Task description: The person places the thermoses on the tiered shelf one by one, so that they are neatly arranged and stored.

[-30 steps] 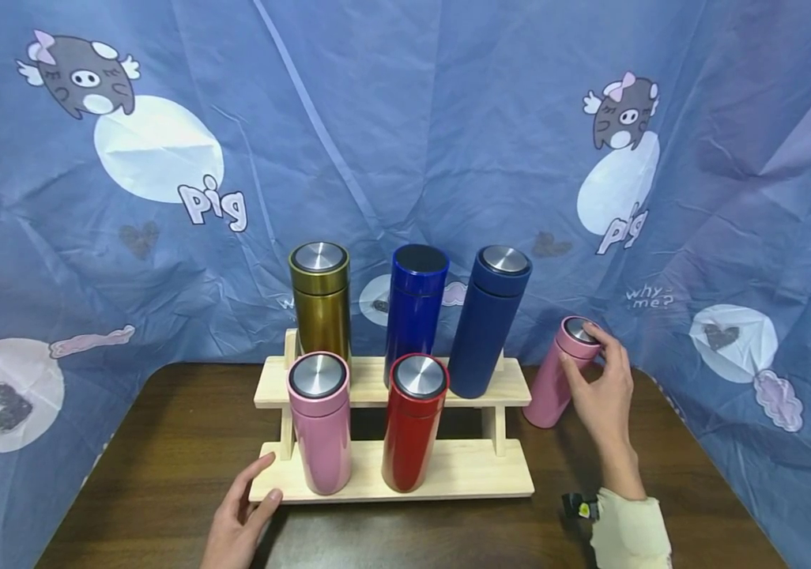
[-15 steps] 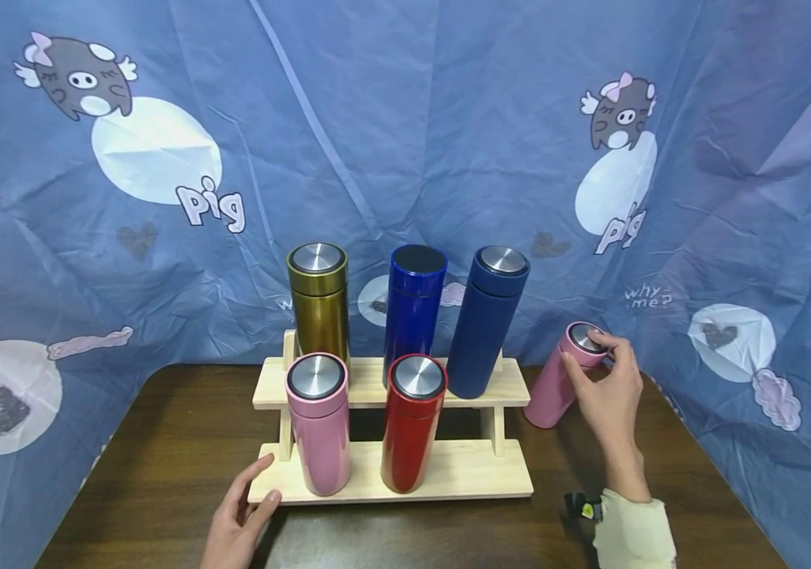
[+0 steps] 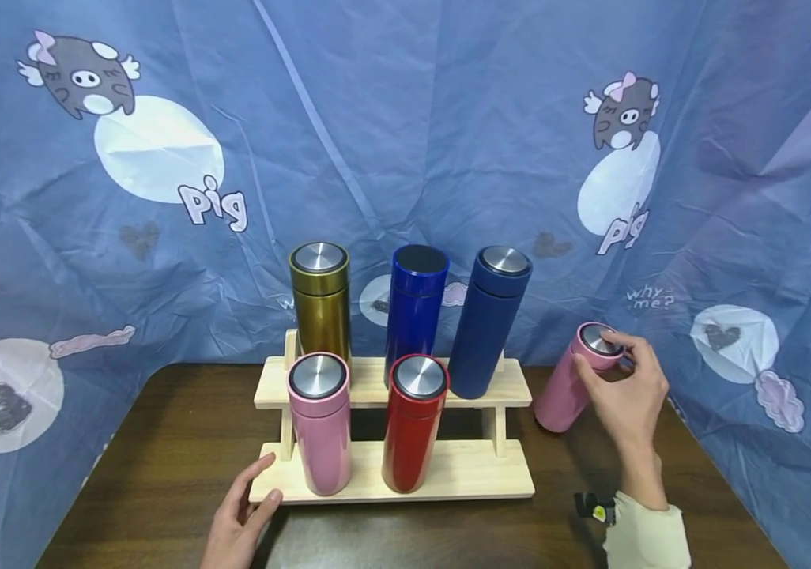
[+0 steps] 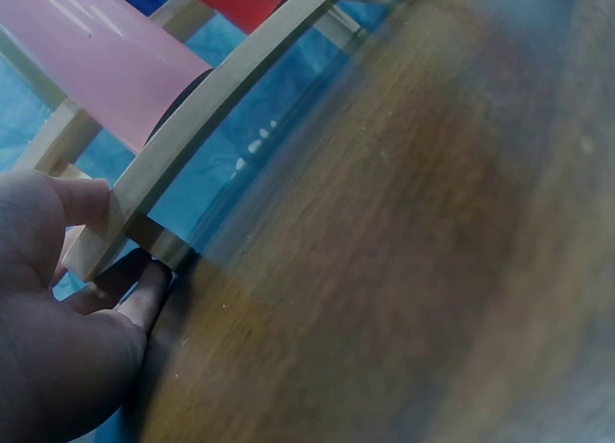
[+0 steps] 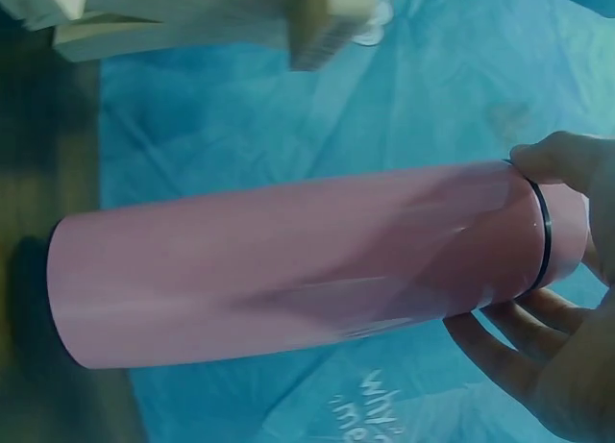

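Observation:
My right hand [image 3: 629,395] holds a pink thermos bottle [image 3: 565,389] near its steel-topped lid, on the right side of the table. In the right wrist view the thumb lies on one side of the bottle's neck and the fingers on the other, round the pink body [image 5: 288,270]. My left hand [image 3: 238,510] grips the left end of a two-tier wooden rack [image 3: 473,474]; the left wrist view has the thumb on the board's edge [image 4: 192,135] and fingers reaching under it. On the lower tier stand another pink thermos [image 3: 322,442] and a red thermos [image 3: 413,442].
The upper tier bears a gold thermos [image 3: 322,316], a glossy blue thermos [image 3: 414,324] and a matte navy thermos [image 3: 485,340]. A dark wooden table [image 3: 164,442] lies under everything. Blue cloth [image 3: 377,118] with pig prints hangs behind and at the sides.
My right hand and the pink thermos it holds have shifted to the right, away from the rack. The left hand and the rack stay in place.

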Action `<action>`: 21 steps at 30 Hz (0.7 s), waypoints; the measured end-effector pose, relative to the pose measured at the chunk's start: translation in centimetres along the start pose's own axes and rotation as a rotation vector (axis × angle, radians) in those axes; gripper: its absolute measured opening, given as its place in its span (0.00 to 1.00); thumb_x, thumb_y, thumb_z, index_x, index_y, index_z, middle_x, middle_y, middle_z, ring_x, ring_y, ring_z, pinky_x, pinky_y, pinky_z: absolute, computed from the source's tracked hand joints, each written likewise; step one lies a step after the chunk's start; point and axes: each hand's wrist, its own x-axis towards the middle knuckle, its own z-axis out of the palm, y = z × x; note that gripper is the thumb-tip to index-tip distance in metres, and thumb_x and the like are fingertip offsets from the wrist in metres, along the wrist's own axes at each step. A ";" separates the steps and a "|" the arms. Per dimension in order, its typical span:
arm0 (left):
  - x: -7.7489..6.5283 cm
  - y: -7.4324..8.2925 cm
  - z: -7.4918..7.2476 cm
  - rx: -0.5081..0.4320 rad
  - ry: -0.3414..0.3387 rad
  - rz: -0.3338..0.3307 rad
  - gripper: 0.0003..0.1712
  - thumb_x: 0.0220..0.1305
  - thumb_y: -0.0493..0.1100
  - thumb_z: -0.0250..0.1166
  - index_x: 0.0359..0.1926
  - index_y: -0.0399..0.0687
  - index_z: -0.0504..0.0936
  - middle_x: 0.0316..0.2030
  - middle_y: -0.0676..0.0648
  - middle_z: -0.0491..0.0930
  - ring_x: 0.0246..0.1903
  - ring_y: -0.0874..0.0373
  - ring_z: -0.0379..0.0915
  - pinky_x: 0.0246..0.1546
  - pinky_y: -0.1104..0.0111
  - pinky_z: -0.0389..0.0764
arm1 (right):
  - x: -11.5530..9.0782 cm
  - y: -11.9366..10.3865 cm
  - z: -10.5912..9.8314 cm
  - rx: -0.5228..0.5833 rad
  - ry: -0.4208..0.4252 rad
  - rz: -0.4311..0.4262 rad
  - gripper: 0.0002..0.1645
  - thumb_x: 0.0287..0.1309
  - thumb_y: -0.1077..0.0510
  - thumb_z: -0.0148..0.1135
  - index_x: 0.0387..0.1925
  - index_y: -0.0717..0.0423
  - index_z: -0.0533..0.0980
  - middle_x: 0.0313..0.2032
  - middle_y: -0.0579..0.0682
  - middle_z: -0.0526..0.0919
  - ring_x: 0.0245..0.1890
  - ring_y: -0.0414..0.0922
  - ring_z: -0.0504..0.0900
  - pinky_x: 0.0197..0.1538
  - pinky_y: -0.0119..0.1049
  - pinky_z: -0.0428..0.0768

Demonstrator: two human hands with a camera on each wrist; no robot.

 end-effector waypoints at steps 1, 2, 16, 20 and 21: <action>0.0 -0.2 0.0 0.010 0.002 -0.007 0.30 0.77 0.32 0.69 0.76 0.45 0.78 0.71 0.57 0.78 0.58 0.78 0.75 0.54 0.84 0.76 | 0.1 -0.3 -0.2 0.007 0.007 -0.005 0.30 0.48 0.65 0.87 0.55 0.63 0.87 0.51 0.62 0.89 0.49 0.26 0.79 0.49 0.19 0.76; 0.1 -0.4 -0.1 0.008 0.001 -0.008 0.30 0.77 0.32 0.68 0.77 0.44 0.77 0.71 0.55 0.78 0.58 0.78 0.75 0.53 0.84 0.76 | 0.2 -0.6 -0.4 0.017 0.013 -0.007 0.30 0.48 0.65 0.87 0.55 0.63 0.87 0.52 0.61 0.89 0.49 0.26 0.80 0.49 0.19 0.76; 0.1 -0.2 -0.1 0.029 0.006 -0.040 0.30 0.77 0.33 0.69 0.76 0.41 0.76 0.68 0.61 0.79 0.56 0.76 0.77 0.54 0.83 0.77 | 0.3 -8.4 -3.2 0.126 0.042 -0.066 0.28 0.46 0.73 0.83 0.52 0.73 0.86 0.48 0.43 0.89 0.49 0.28 0.85 0.51 0.17 0.80; 0.1 -0.3 0.0 0.002 0.001 -0.028 0.30 0.77 0.31 0.68 0.76 0.40 0.76 0.70 0.55 0.79 0.56 0.75 0.78 0.54 0.83 0.77 | 0.1 -8.7 -3.5 0.159 0.037 -0.096 0.30 0.43 0.74 0.83 0.52 0.74 0.86 0.50 0.33 0.87 0.50 0.31 0.86 0.51 0.17 0.81; 0.1 -0.4 0.0 -0.011 0.004 -0.017 0.30 0.77 0.31 0.68 0.76 0.39 0.76 0.70 0.53 0.79 0.56 0.75 0.78 0.54 0.83 0.77 | 0.0 -8.6 -3.5 0.163 0.036 -0.104 0.30 0.42 0.74 0.84 0.52 0.74 0.86 0.50 0.34 0.87 0.51 0.31 0.86 0.51 0.17 0.81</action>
